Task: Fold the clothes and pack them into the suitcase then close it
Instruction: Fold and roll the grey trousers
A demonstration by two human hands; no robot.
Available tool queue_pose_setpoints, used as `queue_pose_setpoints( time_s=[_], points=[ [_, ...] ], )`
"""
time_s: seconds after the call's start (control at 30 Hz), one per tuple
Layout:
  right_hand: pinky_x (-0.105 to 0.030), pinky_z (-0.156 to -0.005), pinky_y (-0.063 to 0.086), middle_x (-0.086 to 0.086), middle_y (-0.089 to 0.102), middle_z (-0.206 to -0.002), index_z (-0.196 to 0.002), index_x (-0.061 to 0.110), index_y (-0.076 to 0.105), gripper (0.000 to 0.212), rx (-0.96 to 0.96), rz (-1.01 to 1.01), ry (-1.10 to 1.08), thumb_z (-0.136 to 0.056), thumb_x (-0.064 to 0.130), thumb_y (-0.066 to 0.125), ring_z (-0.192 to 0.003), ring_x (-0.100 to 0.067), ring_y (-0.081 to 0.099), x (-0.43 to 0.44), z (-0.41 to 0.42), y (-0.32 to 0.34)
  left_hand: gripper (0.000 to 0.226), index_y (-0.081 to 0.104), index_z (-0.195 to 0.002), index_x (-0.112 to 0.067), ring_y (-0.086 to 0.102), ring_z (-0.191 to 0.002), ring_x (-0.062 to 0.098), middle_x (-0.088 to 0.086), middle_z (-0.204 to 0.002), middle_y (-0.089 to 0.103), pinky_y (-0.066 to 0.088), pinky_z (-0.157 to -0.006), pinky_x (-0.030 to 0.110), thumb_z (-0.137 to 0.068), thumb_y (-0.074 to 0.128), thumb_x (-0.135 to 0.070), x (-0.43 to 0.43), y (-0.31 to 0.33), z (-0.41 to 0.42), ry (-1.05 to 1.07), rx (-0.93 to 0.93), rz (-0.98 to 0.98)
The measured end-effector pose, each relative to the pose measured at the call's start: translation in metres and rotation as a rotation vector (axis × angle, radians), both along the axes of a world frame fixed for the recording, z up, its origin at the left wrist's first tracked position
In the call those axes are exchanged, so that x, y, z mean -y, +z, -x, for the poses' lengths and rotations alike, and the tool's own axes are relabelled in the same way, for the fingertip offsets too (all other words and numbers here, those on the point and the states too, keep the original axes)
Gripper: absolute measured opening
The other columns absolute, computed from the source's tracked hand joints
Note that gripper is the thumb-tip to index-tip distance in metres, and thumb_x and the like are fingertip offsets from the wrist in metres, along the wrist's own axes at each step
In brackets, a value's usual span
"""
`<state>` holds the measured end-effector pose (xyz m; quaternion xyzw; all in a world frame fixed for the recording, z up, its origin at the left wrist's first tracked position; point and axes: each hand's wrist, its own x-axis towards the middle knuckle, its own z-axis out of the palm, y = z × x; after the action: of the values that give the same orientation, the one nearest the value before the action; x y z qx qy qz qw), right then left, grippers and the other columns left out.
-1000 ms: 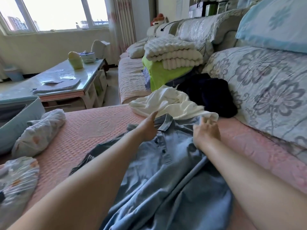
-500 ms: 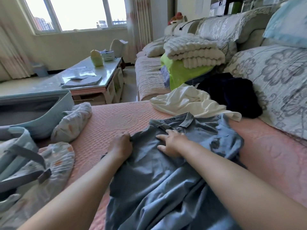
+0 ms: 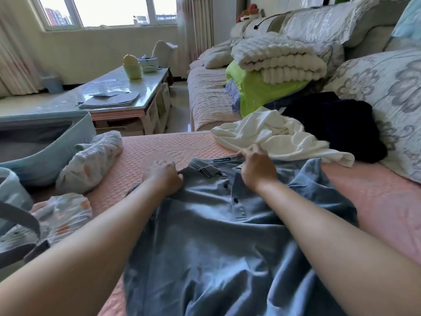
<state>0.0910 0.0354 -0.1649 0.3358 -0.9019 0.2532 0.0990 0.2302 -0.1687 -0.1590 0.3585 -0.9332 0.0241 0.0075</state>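
Observation:
A blue polo shirt (image 3: 218, 242) lies front-up on the pink sofa cover (image 3: 155, 149), its collar pointing away from me. My left hand (image 3: 163, 176) pinches the shirt's left shoulder beside the collar. My right hand (image 3: 256, 169) grips the collar's right side. The open light-blue suitcase (image 3: 45, 142) stands at the left, with folded patterned clothes (image 3: 91, 160) beside it and more patterned clothes (image 3: 61, 215) in the near half under its straps. A crumpled white garment (image 3: 273, 135) and a dark navy garment (image 3: 341, 124) lie just beyond the shirt.
A stack of a white ribbed blanket (image 3: 278, 55) on lime-green fabric (image 3: 257, 92) sits further along the sofa. Floral cushions (image 3: 382, 96) line the right side. A glass-topped coffee table (image 3: 118, 94) with papers stands ahead on the left.
The shirt has been turned and spread so its buttoned front faces up. My left hand moved to the shoulder and my right hand went from pressing the fabric to gripping the collar.

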Motion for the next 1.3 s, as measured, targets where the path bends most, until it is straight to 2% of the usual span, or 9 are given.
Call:
queue_pose_setpoints(
  time_s=[0.13,0.2,0.4,0.53,0.63,0.7,0.83,1.0,1.3],
  points=[
    [-0.041,-0.097,0.047,-0.014,0.049,-0.143,-0.156,0.034,0.024,0.065,0.127,-0.451,-0.107,-0.097,0.012,0.037,-0.126,-0.033,0.054,-0.008,0.016,-0.005,0.042,0.060,-0.125,-0.020,0.058,-0.116,0.031,0.010,-0.129,0.060,0.049,-0.085,0.038,-0.094,0.051,-0.047,0.000,-0.011,0.022,-0.033,-0.011,0.034],
    [-0.041,-0.098,0.049,-0.013,0.053,-0.143,-0.156,0.037,0.022,0.065,0.135,-0.552,-0.098,-0.098,0.010,0.032,-0.125,-0.032,0.056,-0.005,0.025,-0.006,0.030,0.065,-0.118,-0.023,0.061,-0.110,0.029,0.006,-0.124,0.062,0.045,-0.073,0.033,-0.095,0.052,-0.037,0.001,-0.010,0.027,-0.071,-0.073,0.085],
    [-0.039,-0.088,0.051,-0.014,0.062,-0.127,-0.135,0.022,0.047,0.042,-0.024,-0.531,-0.050,-0.098,0.005,0.036,-0.116,-0.035,0.061,0.008,0.034,-0.002,0.026,0.067,-0.112,-0.021,0.064,-0.101,0.034,0.012,-0.113,0.067,0.047,-0.076,0.037,-0.092,0.050,-0.023,0.011,0.001,0.035,-0.029,-0.197,0.165],
    [-0.042,-0.087,0.049,-0.018,0.067,-0.116,-0.137,0.015,0.043,0.044,-0.118,-0.150,-0.057,-0.096,0.002,0.034,-0.107,-0.037,0.065,0.010,0.044,0.002,0.027,0.062,-0.115,-0.010,0.062,-0.106,0.041,0.022,-0.113,0.066,0.049,-0.084,0.042,-0.096,0.044,-0.015,0.021,0.014,0.049,0.124,-0.462,0.070],
    [-0.049,-0.118,0.024,-0.010,0.026,-0.162,-0.160,0.020,-0.001,0.070,0.068,-0.310,0.052,-0.101,0.019,0.038,-0.147,-0.026,0.031,0.019,0.045,-0.008,0.033,0.052,-0.131,-0.013,0.057,-0.115,0.039,0.019,-0.125,0.061,0.045,-0.091,0.040,-0.098,0.049,-0.020,0.026,0.006,0.048,0.142,-0.444,-0.171],
    [-0.056,-0.121,0.009,-0.005,0.004,-0.168,-0.157,0.026,-0.017,0.075,0.145,-0.494,0.050,-0.104,0.043,0.033,-0.154,-0.025,0.011,0.022,0.043,-0.022,0.059,0.032,-0.150,-0.020,0.047,-0.130,0.037,0.017,-0.145,0.048,0.038,-0.104,0.039,-0.098,0.055,-0.036,0.021,-0.007,0.039,0.023,-0.253,-0.325],
    [-0.057,-0.122,0.004,-0.009,0.007,-0.168,-0.160,0.029,0.000,0.067,0.115,-0.585,0.024,-0.104,0.053,0.026,-0.154,-0.030,0.007,0.018,0.032,-0.023,0.067,0.019,-0.157,-0.026,0.023,-0.148,0.027,0.004,-0.163,0.021,0.021,-0.120,0.039,-0.099,0.041,-0.053,0.019,-0.015,0.013,-0.113,-0.013,-0.203],
    [-0.055,-0.122,0.003,-0.011,0.007,-0.167,-0.157,0.027,0.025,0.059,0.135,-0.621,0.079,-0.104,0.052,0.028,-0.154,-0.030,0.003,0.003,-0.010,-0.005,0.060,0.028,-0.154,-0.029,0.026,-0.146,0.027,0.002,-0.161,0.026,0.022,-0.118,0.038,-0.100,0.040,-0.051,-0.002,-0.002,-0.031,-0.163,-0.030,-0.162],
    [-0.038,-0.104,0.043,0.001,0.054,-0.133,-0.125,0.033,0.062,0.034,0.181,-0.429,0.281,-0.095,0.046,0.053,-0.124,-0.024,0.053,-0.051,-0.117,0.033,0.044,0.050,-0.134,-0.032,0.046,-0.123,0.022,-0.002,-0.132,0.048,0.042,-0.100,0.038,-0.092,0.054,-0.019,-0.073,0.014,-0.144,-0.444,-0.168,-0.015]
  ],
)
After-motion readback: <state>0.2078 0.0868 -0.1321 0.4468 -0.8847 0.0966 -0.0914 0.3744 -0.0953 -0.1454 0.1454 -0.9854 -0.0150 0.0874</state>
